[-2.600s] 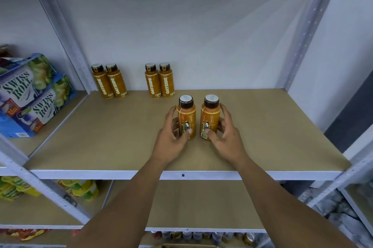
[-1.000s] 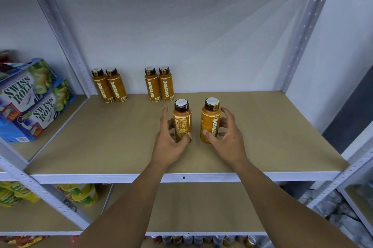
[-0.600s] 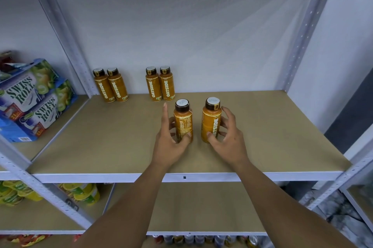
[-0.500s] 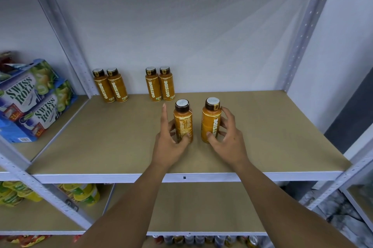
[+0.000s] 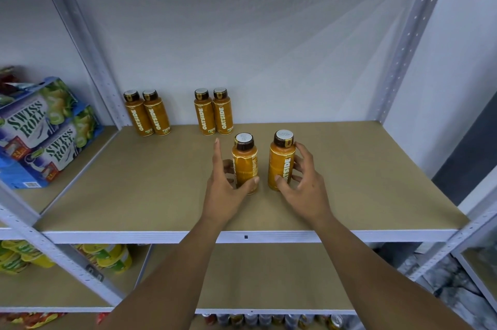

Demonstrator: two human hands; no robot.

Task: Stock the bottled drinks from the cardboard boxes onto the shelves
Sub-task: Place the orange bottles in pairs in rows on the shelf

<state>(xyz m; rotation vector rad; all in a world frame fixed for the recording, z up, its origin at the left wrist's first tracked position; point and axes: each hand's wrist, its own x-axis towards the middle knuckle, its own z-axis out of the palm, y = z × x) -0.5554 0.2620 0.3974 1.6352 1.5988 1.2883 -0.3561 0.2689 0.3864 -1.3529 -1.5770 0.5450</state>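
Evidently aligning: the left hand (image 5: 223, 191) grips one orange plastic Oatside bottle (image 5: 244, 165), the right hand (image 5: 302, 185) its twin (image 5: 281, 164) at three o'clock. Next, probably, push both toward twelve o'clock

Bottle pair (image 5: 244, 165) before back bottles (image 5: 213, 114)

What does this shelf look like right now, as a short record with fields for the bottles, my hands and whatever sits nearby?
shelf: tan board on a grey metal rack
back row: left back pair and right back pair of Oatside bottles, upright by the wall
front: left front bottle and right front bottle, upright, apart
left hand: grips left front bottle, index finger straight
right hand: grips right front bottle
next bay: Swiss Roll boxes, stacked
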